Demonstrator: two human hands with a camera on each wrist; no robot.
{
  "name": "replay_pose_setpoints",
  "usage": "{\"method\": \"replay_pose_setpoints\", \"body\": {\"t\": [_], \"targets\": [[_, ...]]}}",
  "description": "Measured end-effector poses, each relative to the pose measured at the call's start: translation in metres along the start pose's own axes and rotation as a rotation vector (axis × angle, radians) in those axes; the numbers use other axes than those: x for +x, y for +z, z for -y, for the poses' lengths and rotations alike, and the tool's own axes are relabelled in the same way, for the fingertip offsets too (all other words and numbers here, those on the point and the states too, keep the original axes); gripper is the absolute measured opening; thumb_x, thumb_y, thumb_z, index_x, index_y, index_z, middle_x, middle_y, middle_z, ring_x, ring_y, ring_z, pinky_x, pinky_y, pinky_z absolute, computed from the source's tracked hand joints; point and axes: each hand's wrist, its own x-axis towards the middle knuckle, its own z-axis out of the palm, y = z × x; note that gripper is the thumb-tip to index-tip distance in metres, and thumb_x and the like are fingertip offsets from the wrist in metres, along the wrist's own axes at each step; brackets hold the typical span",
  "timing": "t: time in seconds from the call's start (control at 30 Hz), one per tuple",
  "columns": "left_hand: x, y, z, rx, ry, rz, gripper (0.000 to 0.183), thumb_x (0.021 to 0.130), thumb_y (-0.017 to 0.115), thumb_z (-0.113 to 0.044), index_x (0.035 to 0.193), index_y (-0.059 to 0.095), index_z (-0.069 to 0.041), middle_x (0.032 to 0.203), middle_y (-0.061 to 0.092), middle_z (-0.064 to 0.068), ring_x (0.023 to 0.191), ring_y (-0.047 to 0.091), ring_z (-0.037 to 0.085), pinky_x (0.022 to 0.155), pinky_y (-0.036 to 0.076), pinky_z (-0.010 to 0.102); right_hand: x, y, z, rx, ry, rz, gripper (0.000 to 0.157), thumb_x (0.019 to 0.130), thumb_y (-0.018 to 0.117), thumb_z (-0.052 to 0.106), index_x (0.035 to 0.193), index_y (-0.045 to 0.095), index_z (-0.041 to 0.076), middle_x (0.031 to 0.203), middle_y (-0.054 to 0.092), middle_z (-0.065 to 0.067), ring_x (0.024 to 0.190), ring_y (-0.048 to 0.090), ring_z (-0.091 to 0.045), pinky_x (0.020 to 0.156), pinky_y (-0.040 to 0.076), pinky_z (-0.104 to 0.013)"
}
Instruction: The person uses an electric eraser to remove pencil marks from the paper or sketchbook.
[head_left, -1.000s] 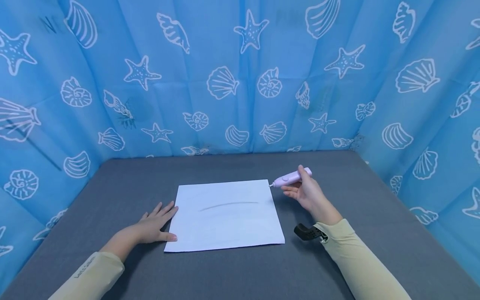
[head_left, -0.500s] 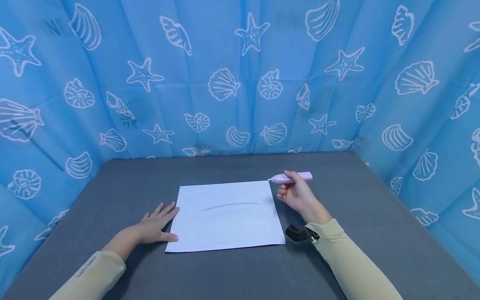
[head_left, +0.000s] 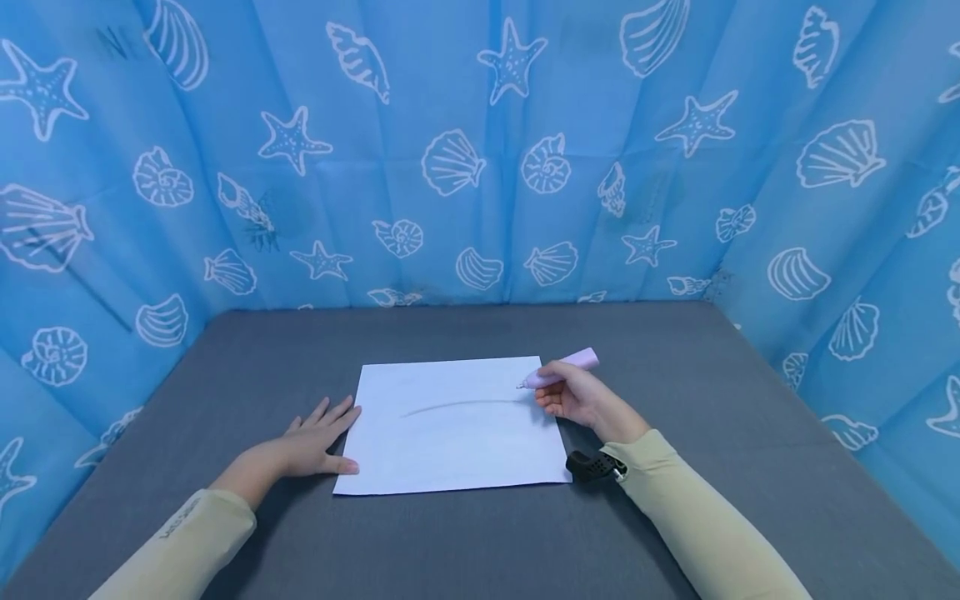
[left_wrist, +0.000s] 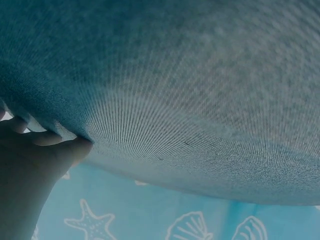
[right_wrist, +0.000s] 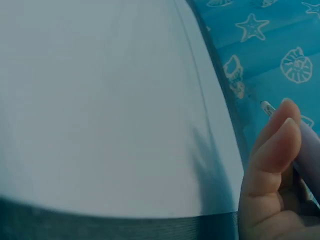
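Note:
A white sheet of paper point(head_left: 450, 450) lies on the grey cloth, bearing one thin, slightly arched grey line point(head_left: 465, 403). My left hand point(head_left: 311, 442) rests flat with spread fingers at the sheet's left edge, thumb and fingertips touching it. My right hand point(head_left: 588, 404) pinches a thick, lilac pen-shaped electric eraser point(head_left: 581, 358) between thumb and fingers. Its narrow tip points left over the paper's upper right part, near the line's right end. In the right wrist view the tip stands raised off the sheet, beside the thumb point(right_wrist: 280, 147). The left wrist view shows only part of the left hand point(left_wrist: 45, 155).
Grey cloth point(head_left: 450, 550) covers the table around the paper. A blue curtain point(head_left: 495, 217) with white shells and starfish hangs behind and along both sides. At the right cuff is a black strap-like piece point(head_left: 588, 467).
My right hand has moved left with the electric eraser, bringing its tip from the sheet's upper right corner to over the paper. The left hand has stayed in place.

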Motion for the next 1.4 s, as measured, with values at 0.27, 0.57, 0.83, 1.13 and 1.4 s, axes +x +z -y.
{"method": "replay_pose_setpoints", "body": {"t": [0.27, 0.57, 0.83, 1.13, 1.4], "targets": [[-0.006, -0.008, -0.012, 0.002, -0.006, 0.022, 0.106, 0.081, 0.067, -0.062, 0.154, 0.020, -0.002, 0.159, 0.007, 0.024, 0.141, -0.005, 0.052, 0.102, -0.001, 0.075, 0.004, 0.004, -0.005, -0.110, -0.012, -0.136, 0.016, 0.091, 0.050, 0.010, 0.093, 0.056, -0.005, 0.065, 0.058, -0.006, 0.052, 0.050, -0.011, 0.050, 0.045, -0.021], [-0.007, -0.009, -0.013, -0.017, 0.011, 0.026, 0.105, 0.081, 0.066, -0.062, 0.153, 0.020, 0.001, 0.158, 0.007, 0.027, 0.140, -0.005, 0.054, 0.101, -0.002, 0.076, 0.007, 0.006, -0.007, -0.227, -0.010, -0.257, 0.020, 0.093, 0.053, 0.013, 0.098, 0.057, -0.005, 0.070, 0.055, -0.006, 0.056, 0.050, -0.011, 0.053, 0.045, -0.021], [-0.006, -0.010, -0.015, 0.000, -0.011, 0.034, 0.106, 0.081, 0.066, -0.062, 0.153, 0.020, -0.001, 0.159, 0.007, 0.025, 0.141, -0.005, 0.052, 0.102, -0.001, 0.075, 0.008, 0.008, -0.008, -0.268, -0.011, -0.290, 0.018, 0.090, 0.055, 0.013, 0.094, 0.058, -0.005, 0.064, 0.055, -0.005, 0.052, 0.050, -0.009, 0.050, 0.044, -0.020], [-0.005, -0.009, -0.014, 0.000, -0.010, 0.028, 0.103, 0.082, 0.068, -0.058, 0.153, 0.020, -0.001, 0.159, 0.008, 0.025, 0.141, -0.004, 0.053, 0.102, 0.000, 0.076, 0.011, 0.011, -0.010, -0.310, -0.012, -0.321, 0.019, 0.089, 0.056, 0.013, 0.091, 0.058, -0.005, 0.060, 0.055, -0.004, 0.049, 0.049, -0.009, 0.048, 0.043, -0.020], [-0.006, -0.008, -0.014, 0.008, -0.012, 0.031, 0.103, 0.082, 0.068, -0.059, 0.153, 0.021, 0.000, 0.158, 0.009, 0.026, 0.141, -0.003, 0.054, 0.101, 0.001, 0.076, 0.013, 0.013, -0.010, -0.336, -0.022, -0.331, 0.018, 0.089, 0.056, 0.014, 0.088, 0.059, -0.004, 0.058, 0.055, -0.003, 0.048, 0.049, -0.009, 0.048, 0.043, -0.020]]}}
